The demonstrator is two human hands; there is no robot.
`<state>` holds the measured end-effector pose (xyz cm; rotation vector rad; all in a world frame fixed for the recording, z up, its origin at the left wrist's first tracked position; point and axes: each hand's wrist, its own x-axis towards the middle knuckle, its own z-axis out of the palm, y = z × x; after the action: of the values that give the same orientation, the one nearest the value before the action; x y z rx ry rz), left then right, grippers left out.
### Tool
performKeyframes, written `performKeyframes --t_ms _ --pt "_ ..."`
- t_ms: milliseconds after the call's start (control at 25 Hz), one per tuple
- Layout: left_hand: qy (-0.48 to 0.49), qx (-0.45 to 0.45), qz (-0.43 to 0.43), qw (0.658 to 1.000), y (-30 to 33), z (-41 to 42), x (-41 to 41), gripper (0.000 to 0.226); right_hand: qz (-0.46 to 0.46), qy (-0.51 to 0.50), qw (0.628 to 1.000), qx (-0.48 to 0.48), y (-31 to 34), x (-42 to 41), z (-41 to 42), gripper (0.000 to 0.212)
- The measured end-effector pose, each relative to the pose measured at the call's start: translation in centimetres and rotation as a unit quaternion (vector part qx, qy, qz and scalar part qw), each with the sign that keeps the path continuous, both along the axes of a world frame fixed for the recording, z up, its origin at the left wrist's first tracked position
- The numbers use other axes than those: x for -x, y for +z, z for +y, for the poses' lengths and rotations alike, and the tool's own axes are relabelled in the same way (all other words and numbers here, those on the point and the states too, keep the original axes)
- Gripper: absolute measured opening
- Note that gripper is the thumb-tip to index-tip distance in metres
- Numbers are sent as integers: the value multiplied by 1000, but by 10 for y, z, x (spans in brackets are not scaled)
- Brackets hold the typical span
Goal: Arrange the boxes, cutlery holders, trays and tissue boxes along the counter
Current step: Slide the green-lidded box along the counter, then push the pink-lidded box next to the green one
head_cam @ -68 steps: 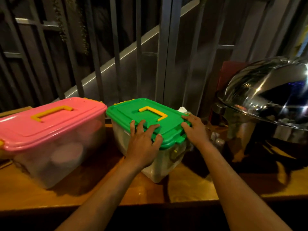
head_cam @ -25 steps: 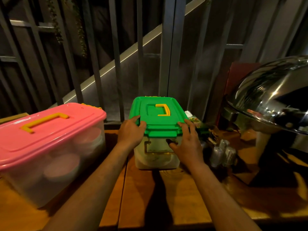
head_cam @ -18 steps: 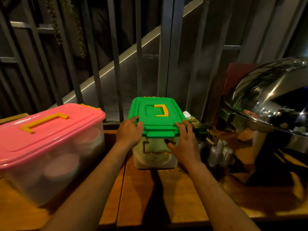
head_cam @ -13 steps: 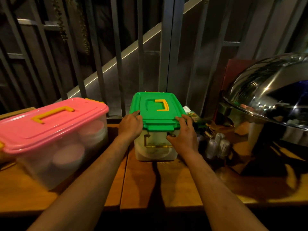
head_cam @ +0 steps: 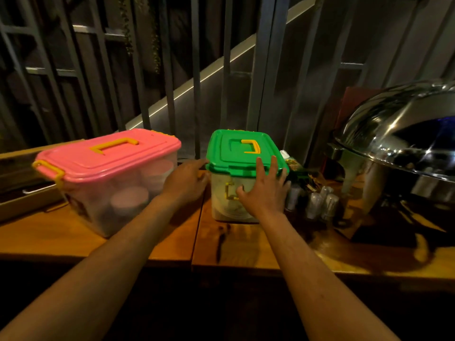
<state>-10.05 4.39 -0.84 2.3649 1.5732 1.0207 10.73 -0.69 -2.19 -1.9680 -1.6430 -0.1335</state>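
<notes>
A clear box with a green lid (head_cam: 242, 153) and a yellow handle stands end-on to me at the back of the wooden counter (head_cam: 221, 244), near the railing. My left hand (head_cam: 186, 183) rests against its left side, fingers loosely extended toward the lid's corner. Pressed flat on the box's front is my right hand (head_cam: 264, 190), fingers spread up over the lid rim and gripping nothing. A larger clear box with a pink lid (head_cam: 110, 156) sits to the left at an angle, with pink bowls inside.
A shiny domed chafing dish (head_cam: 398, 143) fills the right side. Small shakers (head_cam: 317, 200) and a green packet (head_cam: 293, 166) crowd the gap beside the green-lidded box. Metal railing bars (head_cam: 197, 70) stand right behind the counter. A wooden tray edge (head_cam: 14, 193) shows far left.
The green-lidded box was turned end-on and slid back toward the railing. Both hands have loosened from its sides; my right hand's fingers have spread open on the front.
</notes>
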Motion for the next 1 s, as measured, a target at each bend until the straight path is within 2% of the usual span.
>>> performKeyframes --t_ms 120,240,320,440,560,640,800,920,1000 --pt "54 -80 54 994 4 -14 84 37 -18 50 997 -63 5 68 -8 84" --pt "103 -147 56 982 16 -17 164 38 -11 124 987 -100 9 136 3 75" --pt "119 -159 66 978 21 -14 221 35 5 180 977 -119 12 196 16 71" --pt "156 -105 77 979 19 3 302 34 52 260 961 -76 14 302 30 65" --pt "157 -33 39 986 9 25 344 36 4 250 968 -32 5 364 39 70" --pt "149 18 -18 989 6 39 351 38 -17 217 974 -62 0 370 46 64" --pt "135 84 -109 981 7 67 343 51 -1 227 969 -100 -7 355 51 56" --pt "176 92 -34 980 6 66 324 60 25 215 963 -160 -11 336 47 48" --pt "166 95 -20 981 8 54 300 67 31 193 959 -204 -17 311 45 44"
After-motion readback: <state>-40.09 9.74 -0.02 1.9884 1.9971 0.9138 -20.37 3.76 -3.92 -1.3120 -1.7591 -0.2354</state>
